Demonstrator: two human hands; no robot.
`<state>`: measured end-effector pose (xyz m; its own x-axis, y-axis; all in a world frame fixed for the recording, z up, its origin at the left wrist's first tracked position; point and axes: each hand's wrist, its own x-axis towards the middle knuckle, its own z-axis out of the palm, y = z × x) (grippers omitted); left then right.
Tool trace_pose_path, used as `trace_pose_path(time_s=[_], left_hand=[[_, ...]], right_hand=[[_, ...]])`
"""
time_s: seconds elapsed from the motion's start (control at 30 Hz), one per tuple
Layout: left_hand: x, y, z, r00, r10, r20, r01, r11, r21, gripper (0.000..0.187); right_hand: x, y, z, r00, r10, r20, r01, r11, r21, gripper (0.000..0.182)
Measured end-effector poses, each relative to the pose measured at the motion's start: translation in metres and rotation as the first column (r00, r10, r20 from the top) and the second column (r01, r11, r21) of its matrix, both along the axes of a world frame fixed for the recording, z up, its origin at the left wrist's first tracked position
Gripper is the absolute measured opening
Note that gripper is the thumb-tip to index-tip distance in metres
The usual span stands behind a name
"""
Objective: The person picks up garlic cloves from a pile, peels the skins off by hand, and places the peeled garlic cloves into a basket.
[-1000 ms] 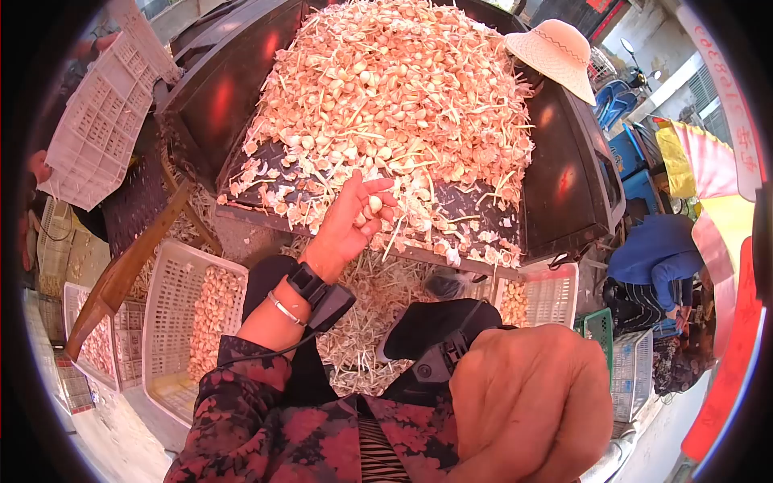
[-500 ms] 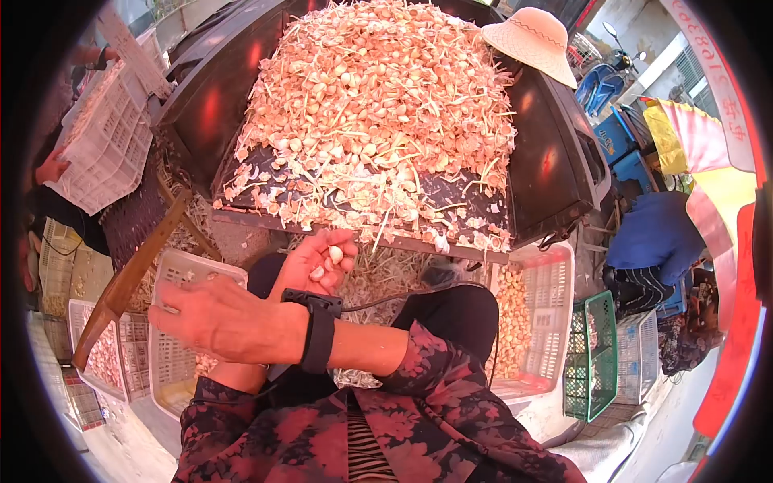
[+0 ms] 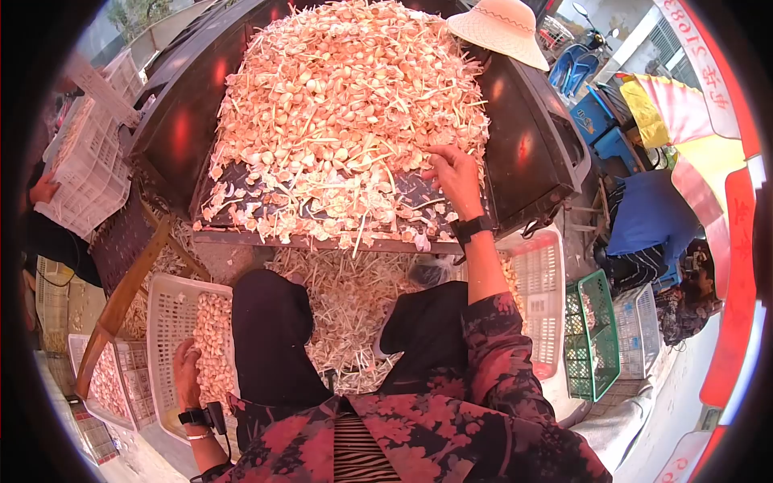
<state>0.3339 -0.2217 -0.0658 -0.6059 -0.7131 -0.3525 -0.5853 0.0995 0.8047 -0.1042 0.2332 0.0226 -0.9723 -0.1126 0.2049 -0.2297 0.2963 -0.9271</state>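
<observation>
A large heap of garlic cloves [image 3: 346, 105], mixed with dry skins and stalks, covers the dark tray [image 3: 233, 181] in front of me. My right hand [image 3: 455, 179] reaches to the heap's right front. Its forefinger is stretched out and its thumb is apart, with no clove visible in it. On the left, my left hand [image 3: 187, 374] is inside a white plastic crate [image 3: 165, 322], beside the peeled-looking cloves [image 3: 213, 346] in it. Its fingers are loosely bent and apart, partly out of sight, and I see nothing held.
Another crate [image 3: 543, 282] with cloves stands at my right knee, by a green crate [image 3: 592, 338]. Stalks and skins [image 3: 346, 314] litter the ground between my legs. A wooden chair [image 3: 121, 314] is on the left. A straw hat [image 3: 499, 28] rests on the tray's right wall.
My right hand has swung from across my lap to the heap. My left hand, which held cloves near the tray edge, has dropped into the left crate. The view has shifted slightly.
</observation>
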Motion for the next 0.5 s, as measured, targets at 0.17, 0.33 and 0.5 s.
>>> trace_pose_path(time_s=[0.17, 0.33, 0.5], left_hand=[[-0.074, 0.026, 0.049, 0.931, -0.107, -0.350, 0.166, 0.976, 0.144, 0.032], [-0.186, 0.126, 0.144, 0.732, -0.397, -0.554, 0.536, 0.837, 0.110, 0.024], [-0.279, 0.203, 0.157, 0.541, -0.569, -0.620, 0.795, 0.587, 0.154, 0.022]], right_hand=[[-0.067, 0.005, -0.044, 0.995, -0.099, 0.020, 0.093, 0.975, 0.204, 0.024], [-0.084, -0.018, -0.056, 0.993, -0.058, -0.105, 0.114, 0.722, 0.682, 0.022], [-0.074, -0.011, -0.073, 0.952, 0.028, -0.305, 0.213, 0.656, 0.724, 0.020]])
